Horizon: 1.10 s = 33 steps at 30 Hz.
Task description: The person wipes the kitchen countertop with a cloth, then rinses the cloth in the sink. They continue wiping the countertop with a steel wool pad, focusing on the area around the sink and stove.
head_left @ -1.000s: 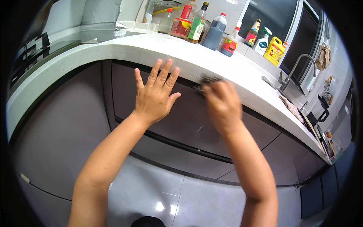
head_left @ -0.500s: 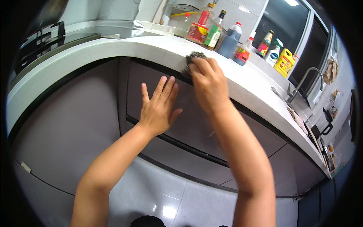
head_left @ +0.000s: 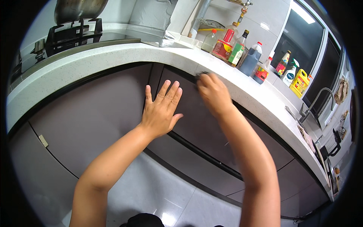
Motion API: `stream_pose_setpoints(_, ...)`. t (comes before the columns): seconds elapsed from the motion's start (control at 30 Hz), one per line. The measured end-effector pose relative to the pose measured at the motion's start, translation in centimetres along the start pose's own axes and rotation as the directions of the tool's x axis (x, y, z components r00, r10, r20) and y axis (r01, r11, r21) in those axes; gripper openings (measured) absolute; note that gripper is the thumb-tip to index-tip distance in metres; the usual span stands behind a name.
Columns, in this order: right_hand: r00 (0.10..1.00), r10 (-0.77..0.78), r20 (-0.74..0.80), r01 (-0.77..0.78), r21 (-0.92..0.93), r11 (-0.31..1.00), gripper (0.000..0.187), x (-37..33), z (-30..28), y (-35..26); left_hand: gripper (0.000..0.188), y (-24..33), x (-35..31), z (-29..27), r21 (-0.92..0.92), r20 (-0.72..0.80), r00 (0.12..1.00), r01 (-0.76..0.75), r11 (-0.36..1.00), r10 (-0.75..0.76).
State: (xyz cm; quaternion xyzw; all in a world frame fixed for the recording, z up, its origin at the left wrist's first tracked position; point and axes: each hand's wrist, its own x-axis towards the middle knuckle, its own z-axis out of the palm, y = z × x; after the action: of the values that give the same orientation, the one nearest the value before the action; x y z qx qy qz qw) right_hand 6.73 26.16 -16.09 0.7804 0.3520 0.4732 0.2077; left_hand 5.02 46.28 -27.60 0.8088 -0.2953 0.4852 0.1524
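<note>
In my right hand [head_left: 214,94], the fingers are curled round a dark steel wool scourer [head_left: 200,75]. Most of the scourer is hidden by the fingers; only a dark, slightly blurred tuft shows. It is at the front edge of the white countertop [head_left: 172,56]. My left hand [head_left: 160,113] is spread with fingers stretched, nothing in it. It is in front of the grey cabinet fronts [head_left: 109,94] below the counter; whether the palm touches them I cannot tell.
A gas stove [head_left: 72,38] with a pot [head_left: 79,10] stands at the left. Several bottles line the counter's back, among them a dark blue-grey jug [head_left: 250,60] and a green-labelled bottle [head_left: 237,49]. A tap [head_left: 315,102] rises at the right. Tiled floor [head_left: 166,181] lies below.
The view has turned left, so the bottles sit farther right and lower and the stove shows more. Relative to the counter, my right hand with the scourer has shifted left along its edge.
</note>
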Motion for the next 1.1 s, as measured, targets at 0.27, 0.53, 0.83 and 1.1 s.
stream_pose_setpoints(0.27,0.999,-0.008,0.053,0.017,-0.179,0.984,0.025,-11.7,-9.0,3.3,0.087,-3.7,-3.5,-0.7,-0.015,0.032,0.997,0.064,0.998,-0.064)
stream_pose_setpoints(0.53,0.996,-0.073,0.05,0.077,-0.088,0.993,0.023,-3.5,-3.0,1.2,0.088,-0.6,-3.9,1.4,-0.092,0.062,0.997,0.049,0.995,-0.044)
stream_pose_setpoints(0.83,0.967,0.247,0.054,-0.236,-0.16,0.958,0.024,-18.7,-14.2,5.0,0.089,0.2,-4.7,1.7,-0.106,0.074,0.997,0.042,0.993,-0.034)
stream_pose_setpoints(1.1,0.993,0.104,0.047,-0.097,-0.131,0.987,0.02,-14.1,-10.1,4.1,0.088,4.6,-3.0,3.1,-0.159,0.086,0.996,0.02,0.987,-0.007)
